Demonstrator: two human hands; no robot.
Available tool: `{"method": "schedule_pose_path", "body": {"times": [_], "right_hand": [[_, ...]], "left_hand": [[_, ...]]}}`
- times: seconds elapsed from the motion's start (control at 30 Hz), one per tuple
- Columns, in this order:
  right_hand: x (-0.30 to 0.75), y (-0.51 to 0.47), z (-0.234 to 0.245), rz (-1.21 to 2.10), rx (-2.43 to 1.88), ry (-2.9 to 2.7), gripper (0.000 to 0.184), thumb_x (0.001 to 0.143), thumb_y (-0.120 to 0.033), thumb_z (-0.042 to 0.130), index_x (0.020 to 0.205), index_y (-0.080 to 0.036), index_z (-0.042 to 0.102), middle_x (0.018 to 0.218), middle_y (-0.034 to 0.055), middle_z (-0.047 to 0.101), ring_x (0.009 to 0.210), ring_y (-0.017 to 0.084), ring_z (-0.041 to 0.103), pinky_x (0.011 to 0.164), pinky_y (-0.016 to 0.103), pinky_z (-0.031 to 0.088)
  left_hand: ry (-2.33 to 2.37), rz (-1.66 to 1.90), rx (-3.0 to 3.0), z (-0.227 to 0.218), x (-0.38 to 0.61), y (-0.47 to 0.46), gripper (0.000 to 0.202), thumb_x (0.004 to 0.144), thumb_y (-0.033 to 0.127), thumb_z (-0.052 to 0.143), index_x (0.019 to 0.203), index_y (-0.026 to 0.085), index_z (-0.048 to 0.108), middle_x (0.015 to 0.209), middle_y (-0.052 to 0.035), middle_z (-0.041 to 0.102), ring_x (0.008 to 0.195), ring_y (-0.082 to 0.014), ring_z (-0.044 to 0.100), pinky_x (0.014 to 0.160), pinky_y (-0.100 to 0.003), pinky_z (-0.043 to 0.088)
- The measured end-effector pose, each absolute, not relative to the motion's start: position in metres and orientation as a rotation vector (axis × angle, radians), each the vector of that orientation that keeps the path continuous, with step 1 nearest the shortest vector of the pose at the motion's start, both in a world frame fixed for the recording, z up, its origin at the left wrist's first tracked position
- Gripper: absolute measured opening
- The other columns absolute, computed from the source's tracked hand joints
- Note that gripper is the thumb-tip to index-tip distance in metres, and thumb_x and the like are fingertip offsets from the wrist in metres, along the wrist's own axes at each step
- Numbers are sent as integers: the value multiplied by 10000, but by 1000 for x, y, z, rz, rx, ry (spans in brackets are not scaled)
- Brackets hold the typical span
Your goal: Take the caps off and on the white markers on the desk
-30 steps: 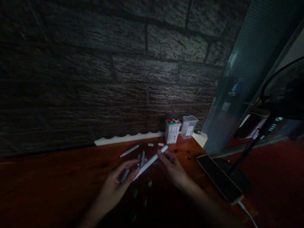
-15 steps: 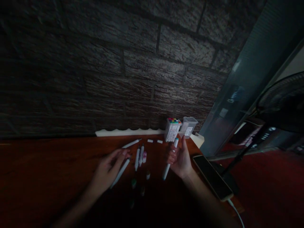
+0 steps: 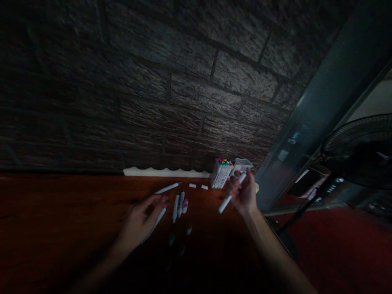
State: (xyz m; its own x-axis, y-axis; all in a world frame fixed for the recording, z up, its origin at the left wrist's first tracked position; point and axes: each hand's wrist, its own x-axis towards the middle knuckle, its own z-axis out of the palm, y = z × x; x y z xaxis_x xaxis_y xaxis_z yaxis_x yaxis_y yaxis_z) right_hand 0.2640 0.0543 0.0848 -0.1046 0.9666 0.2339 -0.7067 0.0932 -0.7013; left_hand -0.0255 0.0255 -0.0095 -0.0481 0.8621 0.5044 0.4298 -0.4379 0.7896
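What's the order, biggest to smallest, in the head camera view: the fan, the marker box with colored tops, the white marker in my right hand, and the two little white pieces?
1. fan
2. marker box
3. white marker in your right hand, partly covered
4. white pieces, too alike to rank

White marker [image 3: 227, 201] with teal end [image 3: 220, 211], multicoloured caps [image 3: 224, 162]; reddish-brown tabletop [image 3: 76, 212], grey brick-patterned wall [image 3: 190, 98], red floor [image 3: 337, 237]

On the wooden table [image 3: 76, 212], along its back edge, a white strip [image 3: 162, 173]. Near the back right corner, a full tub [image 3: 219, 179] beside a clear tub [image 3: 242, 162]. Farther left, two white caps [image 3: 192, 185] and three pens [image 3: 168, 188]; nearer the front edge, a green cap [image 3: 171, 238].
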Motion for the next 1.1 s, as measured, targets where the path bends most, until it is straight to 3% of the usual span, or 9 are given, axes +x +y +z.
{"method": "schedule_pose_path", "body": {"times": [0.07,0.23,0.47,0.6,0.73,0.9,1.0,1.1], "right_hand": [[279,82,121,1249,-418,-897,451,869,-600,466,644,-217,390,488,-85,268,404,73,263,382,170,293],[299,154,177,849,-636,-1074,478,862,-613,365,600,-228,257,484,-89,195,392,90,222,393,206,281],[290,193,136,594,-893,-1229,413,840,-608,352,636,-250,331,493,-82,267,403,110,285,420,245,308],[294,196,112,435,-1077,-1339,372,830,-569,377,678,-238,453,545,-34,468,494,143,456,507,274,402],[312,186,103,215,-1283,-1453,332,812,-513,453,830,-204,575,846,60,659,810,201,600,760,322,476],[354,166,104,-93,-1602,-1484,372,758,-434,591,1013,-166,636,1221,189,580,1189,331,481,964,461,381],[374,159,101,-128,-1796,-1540,323,739,-445,638,902,-174,701,1136,201,632,1140,377,539,901,479,417],[383,153,97,-90,-1881,-1672,316,788,-485,605,784,-192,724,947,163,706,970,317,653,796,374,469]], "left_hand": [[1360,1481,1834,-10,-27,26,351,867,497,522,890,193,696,880,-41,760,797,-188,715,698,-218,545],[1337,1497,1860,-12,-27,27,342,886,482,505,906,200,697,882,-34,759,778,-183,713,722,-228,543],[1316,1497,1922,-11,-27,26,306,898,444,499,931,208,692,937,-42,756,829,-191,709,752,-258,549],[1322,1473,1940,-8,-26,24,291,905,429,490,926,210,681,930,-42,754,815,-190,707,746,-266,549],[1301,1453,1957,-8,-25,23,287,917,423,472,942,217,670,947,-42,751,834,-191,706,766,-275,547],[1306,1423,1940,-10,-26,24,283,913,429,480,960,218,663,964,-45,751,846,-198,708,778,-282,548],[1319,1411,1948,-11,-26,25,293,911,439,480,977,220,663,989,-46,751,863,-202,708,790,-288,543],[1337,1377,1951,-11,-25,25,312,911,450,474,989,217,666,1001,-46,749,873,-205,707,798,-295,537]]}}
